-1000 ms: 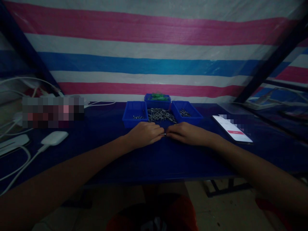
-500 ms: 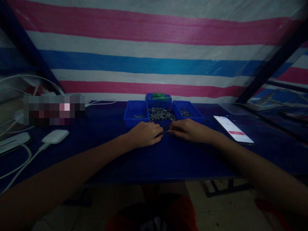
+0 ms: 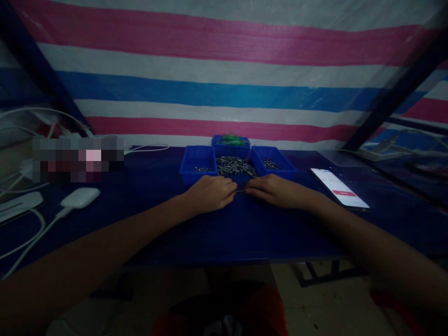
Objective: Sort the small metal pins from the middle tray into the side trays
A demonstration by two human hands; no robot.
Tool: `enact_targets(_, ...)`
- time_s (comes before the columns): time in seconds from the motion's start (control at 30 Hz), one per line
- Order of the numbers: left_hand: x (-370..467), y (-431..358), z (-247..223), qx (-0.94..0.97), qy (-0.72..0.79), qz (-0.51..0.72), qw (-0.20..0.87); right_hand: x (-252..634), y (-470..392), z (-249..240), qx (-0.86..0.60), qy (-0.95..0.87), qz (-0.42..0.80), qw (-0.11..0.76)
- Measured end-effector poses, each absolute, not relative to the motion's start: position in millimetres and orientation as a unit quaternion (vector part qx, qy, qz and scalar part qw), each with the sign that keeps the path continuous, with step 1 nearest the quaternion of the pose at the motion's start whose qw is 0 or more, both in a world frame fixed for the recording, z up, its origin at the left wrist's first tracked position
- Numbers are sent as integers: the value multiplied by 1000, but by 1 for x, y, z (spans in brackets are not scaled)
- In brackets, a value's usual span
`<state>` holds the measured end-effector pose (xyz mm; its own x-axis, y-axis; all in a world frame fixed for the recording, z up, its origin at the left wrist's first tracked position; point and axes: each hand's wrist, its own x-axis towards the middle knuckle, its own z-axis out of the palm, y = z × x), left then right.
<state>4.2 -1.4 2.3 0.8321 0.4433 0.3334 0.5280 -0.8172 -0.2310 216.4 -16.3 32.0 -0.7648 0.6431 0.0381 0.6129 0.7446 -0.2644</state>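
Note:
My left hand (image 3: 212,193) and my right hand (image 3: 269,190) face each other low over the blue table (image 3: 231,238), both closed. Between their fingertips runs a thin metal rod (image 3: 241,191), one end in each pinch; its exact kind is too small to make out. Just beyond the hands lies a heap of small metal rod-like parts (image 3: 236,165). A blue bin (image 3: 193,176) on the left and another blue bin (image 3: 289,171) on the right flank the heap, each with some metal pieces inside.
Behind the heap stands a third blue bin (image 3: 231,151) with green items (image 3: 231,139) in it. A lit phone (image 3: 339,187) lies at right. A white charger (image 3: 80,198) and cables are at left. A striped sheet (image 3: 224,93) hangs behind the table.
My right fingers have closed in more around the thin rod, and the hands have drawn very slightly nearer each other. The bins, heap and phone stay where they were.

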Motion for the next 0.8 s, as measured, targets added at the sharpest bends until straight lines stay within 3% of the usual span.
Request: enact_targets(0.8, 4, -2, 3, -947, -231, -163, 150, 218, -16, 32, -335, -933, 119, 57)
